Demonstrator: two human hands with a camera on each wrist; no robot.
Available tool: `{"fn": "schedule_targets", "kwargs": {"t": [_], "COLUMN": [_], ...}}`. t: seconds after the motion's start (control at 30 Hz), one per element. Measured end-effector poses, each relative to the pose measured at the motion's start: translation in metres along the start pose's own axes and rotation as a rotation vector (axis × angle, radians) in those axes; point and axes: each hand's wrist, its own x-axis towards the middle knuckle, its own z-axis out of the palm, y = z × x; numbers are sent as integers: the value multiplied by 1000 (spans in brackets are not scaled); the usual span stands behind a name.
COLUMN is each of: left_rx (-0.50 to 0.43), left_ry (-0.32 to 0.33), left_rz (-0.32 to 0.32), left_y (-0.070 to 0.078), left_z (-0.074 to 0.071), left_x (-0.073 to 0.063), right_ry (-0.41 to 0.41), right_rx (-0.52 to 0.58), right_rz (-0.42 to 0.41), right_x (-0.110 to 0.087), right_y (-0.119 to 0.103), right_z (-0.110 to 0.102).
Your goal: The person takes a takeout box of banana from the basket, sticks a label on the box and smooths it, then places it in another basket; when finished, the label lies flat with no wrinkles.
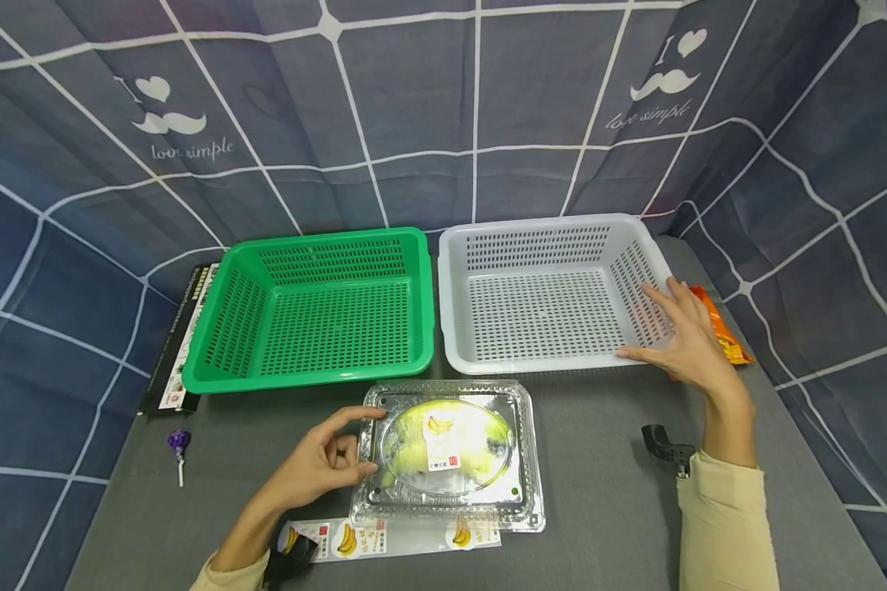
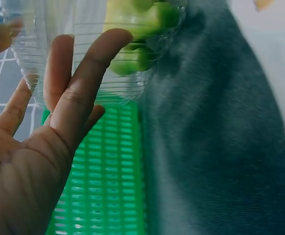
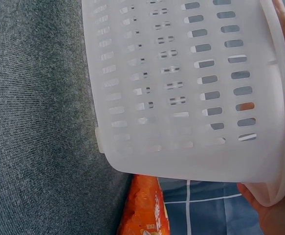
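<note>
A clear plastic clamshell box [image 1: 521,460] with yellow-green fruit [image 1: 406,451] inside and a banana label [image 1: 441,441] on its lid lies at the front middle. My left hand [image 1: 318,460] is at its left edge, with index finger and thumb spread along that side. In the left wrist view, extended fingers [image 2: 91,73] overlap the ribbed box wall. Over on the right, my right hand [image 1: 683,341] grips the near right corner of the white basket [image 1: 540,367], thumb on the front rim and fingers over the side rim. Part of that hand shows at the rim in the right wrist view.
A green basket [image 1: 310,382] stands left of the white one, beside a black-and-white box [image 1: 181,353]. An orange snack bag [image 1: 720,328] lies right of the white basket. A purple lollipop [image 1: 179,443] is far left; a banana sticker strip [image 1: 414,546] lies in front.
</note>
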Motion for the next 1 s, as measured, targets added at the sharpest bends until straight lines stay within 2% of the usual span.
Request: {"fn": "schedule_targets", "kwargs": {"t": [0.3,0.53,0.67,0.8,1.0], "left_rx": [-138,-116,-102,-107,-111], "left_ry": [-59,-49,-48,-47,-47], "left_rz": [81,109,129,174,228], "left_y": [18,27,40,52,59], "left_z": [4,6,6,4,-4], "left_x": [-3,-3,-2,0,8], "right_ry": [5,16,16,18,14], "right_rx": [-11,-12,-17,-18,-15], "right_rz": [6,-14,-20,-24,-26], "right_x": [0,0,1,0,-1], "right_y": [0,1,1,1,0], "right_z": [-1,0,0,0,0]}}
